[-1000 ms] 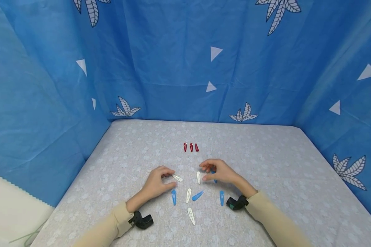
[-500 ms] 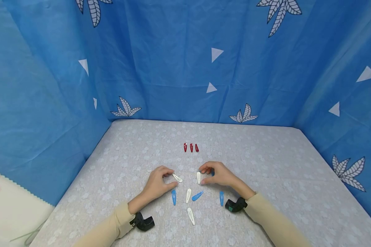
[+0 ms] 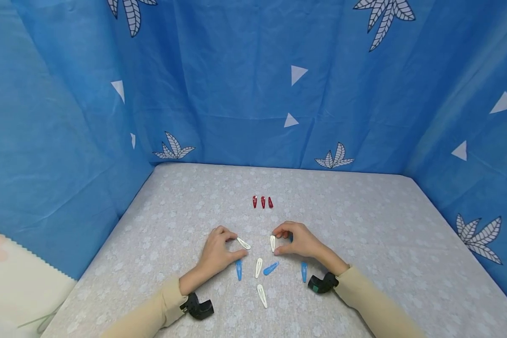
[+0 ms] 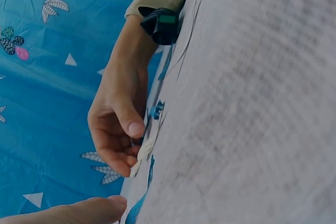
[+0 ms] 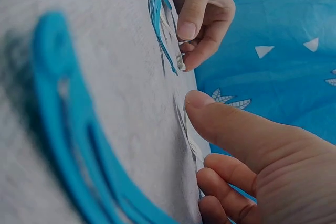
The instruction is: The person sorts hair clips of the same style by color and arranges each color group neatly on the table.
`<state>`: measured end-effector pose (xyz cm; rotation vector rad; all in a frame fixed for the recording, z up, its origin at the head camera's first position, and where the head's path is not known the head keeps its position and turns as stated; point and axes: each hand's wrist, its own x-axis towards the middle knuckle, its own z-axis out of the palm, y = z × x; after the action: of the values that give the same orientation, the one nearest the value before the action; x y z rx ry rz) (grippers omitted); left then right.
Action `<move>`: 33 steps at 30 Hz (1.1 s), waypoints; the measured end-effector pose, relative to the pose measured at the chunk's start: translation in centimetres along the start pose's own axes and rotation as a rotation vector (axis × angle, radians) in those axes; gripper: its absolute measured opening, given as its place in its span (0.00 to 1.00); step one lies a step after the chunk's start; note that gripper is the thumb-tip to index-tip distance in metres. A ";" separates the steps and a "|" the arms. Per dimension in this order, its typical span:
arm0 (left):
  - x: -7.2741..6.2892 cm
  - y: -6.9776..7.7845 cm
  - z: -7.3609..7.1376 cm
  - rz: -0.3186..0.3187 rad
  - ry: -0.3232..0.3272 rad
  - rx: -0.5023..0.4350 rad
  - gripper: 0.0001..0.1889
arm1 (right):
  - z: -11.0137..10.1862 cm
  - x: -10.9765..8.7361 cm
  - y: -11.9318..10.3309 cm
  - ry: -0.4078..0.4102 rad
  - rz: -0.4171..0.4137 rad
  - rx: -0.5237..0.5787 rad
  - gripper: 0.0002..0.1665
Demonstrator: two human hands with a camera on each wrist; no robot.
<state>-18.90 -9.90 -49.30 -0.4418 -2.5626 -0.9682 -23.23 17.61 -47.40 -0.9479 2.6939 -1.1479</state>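
Left hand (image 3: 217, 249) and right hand (image 3: 301, 240) curve low over table (image 3: 186, 202), each at a white clip (image 3: 272, 243); whether pinching, cannot tell. Count: four white, three red clips (image 3: 263, 202), four blue clips (image 3: 304, 272), one mostly hidden behind right hand.

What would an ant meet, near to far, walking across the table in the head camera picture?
Nearest white clip, loose row of blue and white clips, two more white clips, three red clips, blue curtain.
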 end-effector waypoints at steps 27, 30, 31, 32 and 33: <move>0.1 0.9 0.5 -0.048 0.000 0.074 0.24 | 0.5 -0.1 -0.3 0.014 -0.012 -0.092 0.26; 0.1 0.9 0.5 -0.047 0.004 0.077 0.23 | 0.5 -0.1 -0.3 0.013 -0.020 -0.091 0.26; 0.1 0.9 0.5 -0.046 0.005 0.079 0.23 | 0.5 -0.1 -0.4 0.012 -0.019 -0.090 0.26; 0.1 0.8 0.5 -0.046 0.006 0.080 0.23 | 0.5 -0.1 -0.4 0.011 -0.019 -0.089 0.25; 0.1 0.8 0.5 -0.046 0.008 0.081 0.22 | 0.5 -0.1 -0.4 0.011 -0.018 -0.089 0.25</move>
<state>-18.74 -8.92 -49.15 -0.3574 -2.6044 -0.8768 -22.82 17.12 -47.48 -0.9831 2.7720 -1.0470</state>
